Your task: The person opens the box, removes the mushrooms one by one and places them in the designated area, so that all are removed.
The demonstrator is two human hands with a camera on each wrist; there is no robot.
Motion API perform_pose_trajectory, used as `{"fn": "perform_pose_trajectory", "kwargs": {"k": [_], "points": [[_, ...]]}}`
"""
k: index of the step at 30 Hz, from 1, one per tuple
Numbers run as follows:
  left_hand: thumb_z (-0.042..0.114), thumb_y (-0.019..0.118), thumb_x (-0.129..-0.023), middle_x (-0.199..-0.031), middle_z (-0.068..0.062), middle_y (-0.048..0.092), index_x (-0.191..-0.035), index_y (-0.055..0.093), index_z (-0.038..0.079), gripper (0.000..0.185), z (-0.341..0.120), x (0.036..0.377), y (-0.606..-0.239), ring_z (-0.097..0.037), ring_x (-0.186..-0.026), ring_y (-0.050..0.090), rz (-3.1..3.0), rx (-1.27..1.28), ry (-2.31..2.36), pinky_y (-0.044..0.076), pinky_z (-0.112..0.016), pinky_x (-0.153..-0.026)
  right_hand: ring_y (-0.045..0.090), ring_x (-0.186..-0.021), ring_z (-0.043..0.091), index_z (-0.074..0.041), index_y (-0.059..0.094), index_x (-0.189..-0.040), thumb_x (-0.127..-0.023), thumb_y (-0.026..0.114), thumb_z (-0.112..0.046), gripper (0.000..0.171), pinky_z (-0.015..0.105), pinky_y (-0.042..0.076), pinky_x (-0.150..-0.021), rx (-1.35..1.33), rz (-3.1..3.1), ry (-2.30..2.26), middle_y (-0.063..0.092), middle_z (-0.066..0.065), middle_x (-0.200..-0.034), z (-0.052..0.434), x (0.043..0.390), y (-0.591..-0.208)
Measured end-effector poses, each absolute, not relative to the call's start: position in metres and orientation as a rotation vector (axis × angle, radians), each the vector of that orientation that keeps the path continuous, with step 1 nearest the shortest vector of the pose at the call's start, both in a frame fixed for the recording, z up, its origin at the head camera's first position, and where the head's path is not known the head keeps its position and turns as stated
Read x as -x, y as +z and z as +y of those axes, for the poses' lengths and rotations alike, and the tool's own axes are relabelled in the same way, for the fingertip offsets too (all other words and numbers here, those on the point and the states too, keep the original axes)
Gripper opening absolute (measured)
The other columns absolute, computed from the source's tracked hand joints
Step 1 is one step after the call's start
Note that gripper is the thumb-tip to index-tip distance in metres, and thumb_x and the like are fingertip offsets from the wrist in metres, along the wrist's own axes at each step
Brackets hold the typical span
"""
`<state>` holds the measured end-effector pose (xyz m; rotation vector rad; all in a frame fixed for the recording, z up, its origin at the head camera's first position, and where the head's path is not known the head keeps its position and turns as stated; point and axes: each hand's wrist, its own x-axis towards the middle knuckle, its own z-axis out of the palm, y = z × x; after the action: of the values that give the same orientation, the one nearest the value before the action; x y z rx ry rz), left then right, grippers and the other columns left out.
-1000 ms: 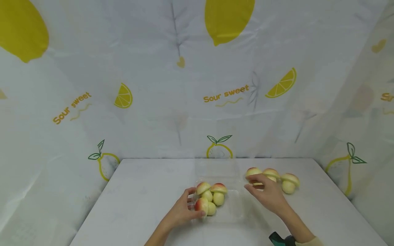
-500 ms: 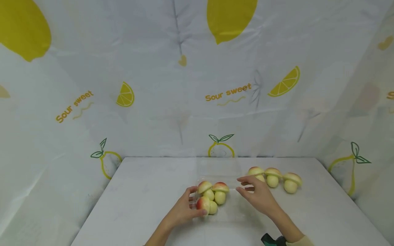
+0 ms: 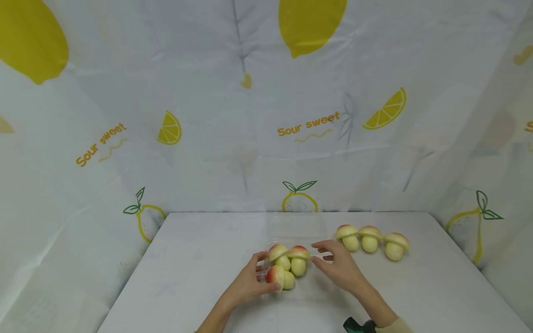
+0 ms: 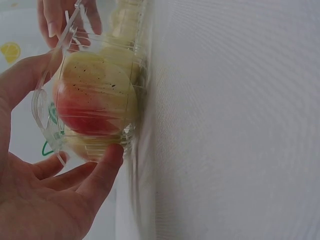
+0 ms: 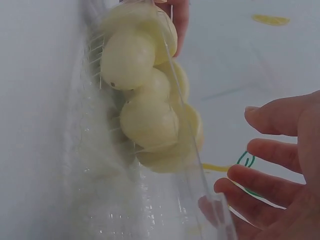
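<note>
Head view shows a clear plastic clamshell box (image 3: 291,273) lying open on the white table (image 3: 187,268), its lid (image 3: 296,226) standing up on the far side. Three mushroom-shaped toys (image 3: 286,266) — red-and-yellow caps, pale stems — sit packed in the left part of the box.

Left hand (image 3: 246,286) grips the box's left end: thumb and fingers curl round the rim, one fingertip against the nearest toy's compartment. Left wrist view confirms this — the thumb (image 4: 102,170) presses the clear wall beneath a red-capped toy (image 4: 92,100), with the fingers round the other side.

Right hand (image 3: 339,270) is just beside the box's right part, fingers spread and only lightly bent, holding nothing. Right wrist view shows its fingertips (image 5: 267,120) apart from the clear wall (image 5: 195,165); whether any part of the hand touches the box cannot be told.

Three more mushroom toys (image 3: 372,241) stand in a row on the table, to the right of the box and beyond the right hand.
</note>
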<state>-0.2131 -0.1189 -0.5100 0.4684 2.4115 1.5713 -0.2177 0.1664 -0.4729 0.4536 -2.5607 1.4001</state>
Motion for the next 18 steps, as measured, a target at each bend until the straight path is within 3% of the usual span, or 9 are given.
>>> {"fn": "perform_pose_trajectory", "kwargs": {"k": [11, 18], "points": [[0.033, 0.086, -0.082, -0.152, -0.019, 0.041, -0.152, 0.035, 0.005, 0.091, -0.119, 0.213, -0.510, -0.038, -0.124, 0.055, 2.406, -0.463, 1.577, 0.051, -0.052, -0.100, 0.063, -0.110, 0.035, -0.002, 0.070, -0.119, -0.090, 0.078, -0.012, 0.031, 0.041, 0.058, -0.087, -0.445, -2.621, 1.389, 0.067, 0.010, -0.119, 0.155, 0.224, -0.480], [0.031, 0.086, -0.082, -0.152, -0.021, 0.041, -0.151, 0.035, 0.004, 0.090, -0.119, 0.212, -0.509, -0.038, -0.124, 0.055, 2.405, -0.474, 1.577, 0.051, -0.052, -0.100, 0.063, -0.109, 0.039, 0.002, 0.067, -0.122, -0.093, 0.076, -0.019, 0.037, 0.048, 0.058, -0.085, -0.520, -2.653, 1.387, 0.067, 0.017, -0.121, 0.151, 0.231, -0.478]]}}
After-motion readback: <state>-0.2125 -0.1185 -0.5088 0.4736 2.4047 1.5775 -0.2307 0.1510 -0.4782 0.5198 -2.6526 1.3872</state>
